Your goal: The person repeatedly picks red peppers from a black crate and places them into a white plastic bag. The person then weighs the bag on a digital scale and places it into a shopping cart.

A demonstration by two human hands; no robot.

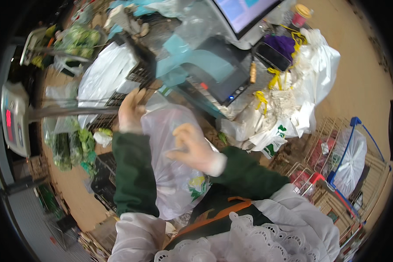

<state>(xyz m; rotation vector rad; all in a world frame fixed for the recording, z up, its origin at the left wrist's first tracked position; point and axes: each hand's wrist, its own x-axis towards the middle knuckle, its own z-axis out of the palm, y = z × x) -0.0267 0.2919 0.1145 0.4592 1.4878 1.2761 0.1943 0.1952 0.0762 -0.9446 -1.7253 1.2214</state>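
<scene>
A large translucent plastic bag [165,177] with green and yellow print hangs or stands in front of my body, its upper part spread toward the counter. My left hand [131,111] is at the bag's upper left edge with fingers raised; blur hides whether it grips the film. Over the middle of the bag is my right hand [195,149], fingers bent and thumb pointing left. Whether it pinches the plastic cannot be made out. What the bag contains is not clear. Just beyond it, a black flat device [221,70] with a lit blue light lies on the metal counter.
At left, a scale [14,121] with a red display stands near bagged green vegetables [67,145] and a black crate [104,178]. A monitor [249,13], phone [273,56] and lidded cup [301,15] are at the back. White bags [298,108] hang at right, above a shopping cart [344,183].
</scene>
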